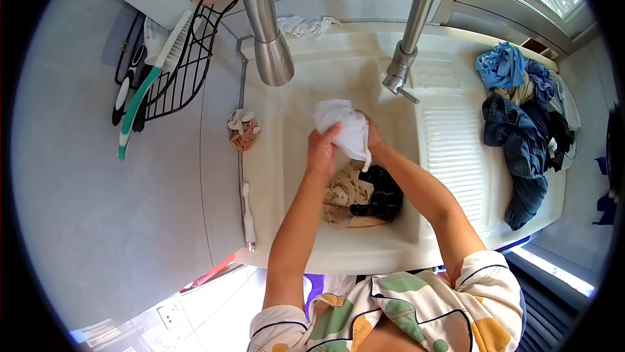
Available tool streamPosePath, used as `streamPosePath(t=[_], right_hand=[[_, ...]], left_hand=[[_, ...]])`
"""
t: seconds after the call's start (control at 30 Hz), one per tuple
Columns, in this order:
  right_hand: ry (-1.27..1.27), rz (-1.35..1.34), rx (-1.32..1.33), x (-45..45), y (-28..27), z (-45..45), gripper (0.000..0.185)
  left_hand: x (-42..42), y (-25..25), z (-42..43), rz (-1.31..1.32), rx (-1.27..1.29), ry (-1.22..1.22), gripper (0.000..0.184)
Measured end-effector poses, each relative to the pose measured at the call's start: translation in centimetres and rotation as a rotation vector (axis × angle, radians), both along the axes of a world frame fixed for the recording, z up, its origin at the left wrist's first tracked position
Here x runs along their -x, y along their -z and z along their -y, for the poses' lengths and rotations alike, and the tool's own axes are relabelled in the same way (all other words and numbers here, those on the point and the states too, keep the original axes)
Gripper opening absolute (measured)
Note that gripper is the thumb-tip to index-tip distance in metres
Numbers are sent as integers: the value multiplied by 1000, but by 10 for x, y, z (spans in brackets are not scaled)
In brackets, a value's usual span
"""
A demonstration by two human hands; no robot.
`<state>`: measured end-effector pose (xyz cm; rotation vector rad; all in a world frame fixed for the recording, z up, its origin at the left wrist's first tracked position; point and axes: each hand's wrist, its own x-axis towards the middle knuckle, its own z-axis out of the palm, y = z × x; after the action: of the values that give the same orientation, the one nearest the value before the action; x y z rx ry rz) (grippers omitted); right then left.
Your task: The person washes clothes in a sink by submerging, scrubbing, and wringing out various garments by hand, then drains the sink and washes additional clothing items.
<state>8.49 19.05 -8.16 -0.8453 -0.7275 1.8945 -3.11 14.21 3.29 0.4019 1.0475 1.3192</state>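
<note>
A bunched white cloth (pixel 348 127) is held between my two hands above the basin of the cream sink (pixel 299 228). My left hand (pixel 323 150) grips its left side with the thumb on top. Against its right side is my right hand (pixel 372 136), its fingers mostly hidden behind the cloth. Below my hands, a beige cloth (pixel 348 188) and a black cloth (pixel 384 196) lie in the basin. The steel faucet (pixel 273 59) hangs above the basin's back left, and another tap (pixel 400 66) is to its right.
Blue and dark clothes (pixel 521 137) are piled right of the ribbed washboard (pixel 452 157). A wire rack (pixel 195 72) with a green-and-white brush (pixel 146 95) is at the upper left. Small cloths (pixel 244 132) and a white toothbrush (pixel 248 218) lie on the sink's left edge.
</note>
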Motion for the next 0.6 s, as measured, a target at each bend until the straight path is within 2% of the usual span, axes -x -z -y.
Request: streamPosePath(t=[0.1,0.13,0.17,0.2,0.27,0.3,0.33,0.37,0.43,0.47,0.53,0.6], right_hand=[[-135,-85,-117,-9,-47,11,33],[-99,-142,70,-6,-85,20,37],[-98,-141,63,-4,-97,23,37],[-140,-191,127,-3,-105,27,39],[-178,-243,186,-6,-116,29,41],[-218,-116,154,-12,-119,29,43],[-258,12,124,-18,-121,29,45],[-254,13,121,-28,-115,29,45],[-234,314,44,-51,-95,30,51],[-225,314,38,-55,-95,37,51],[-287,-297,389,-62,-93,63,58],[-266,-395,426,-55,-100,78,62]], left_hand=[[23,10,4,-142,11,-7,36],[26,10,5,80,145,2,40],[27,6,5,303,276,12,45],[26,1,7,304,271,14,45],[25,-10,10,553,105,163,50],[21,-13,10,555,105,168,50],[17,-16,8,348,116,154,47],[13,-19,7,139,122,142,45],[4,-26,11,169,59,76,46],[0,-31,11,199,-3,8,47],[-7,-38,13,200,-2,-29,45],[-16,-40,19,202,13,-69,44]])
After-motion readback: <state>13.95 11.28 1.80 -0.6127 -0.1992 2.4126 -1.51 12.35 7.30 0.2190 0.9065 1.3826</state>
